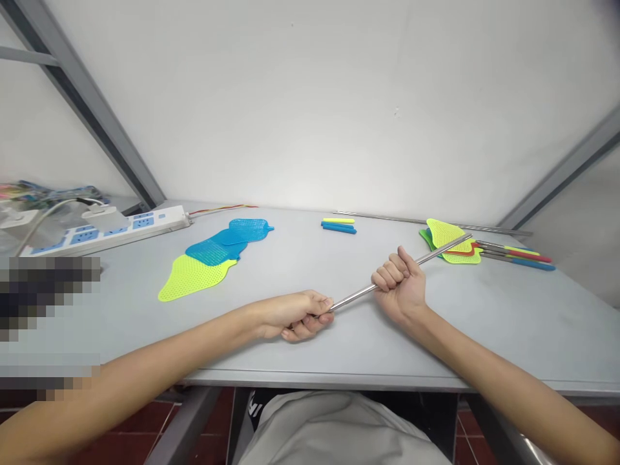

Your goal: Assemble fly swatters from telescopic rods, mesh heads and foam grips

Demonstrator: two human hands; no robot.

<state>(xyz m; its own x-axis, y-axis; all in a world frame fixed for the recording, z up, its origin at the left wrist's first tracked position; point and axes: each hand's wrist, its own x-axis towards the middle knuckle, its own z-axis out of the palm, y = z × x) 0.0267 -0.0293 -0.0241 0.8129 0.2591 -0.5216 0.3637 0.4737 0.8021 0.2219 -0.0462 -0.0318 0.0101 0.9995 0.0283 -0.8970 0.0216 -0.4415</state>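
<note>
Grey shirt (339,431) nearest, I'm watching left hand (298,316) and right hand (402,290) clasping fingers (390,274) round a rod (353,296), careless swinging risking snagging swatters (442,232).

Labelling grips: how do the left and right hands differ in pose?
The left hand holds the lower-left part of the metal rod; the right hand grips farther up it. The left hand points rightward; the right hand points upward, thumb raised. Both hold the same rod.
</note>
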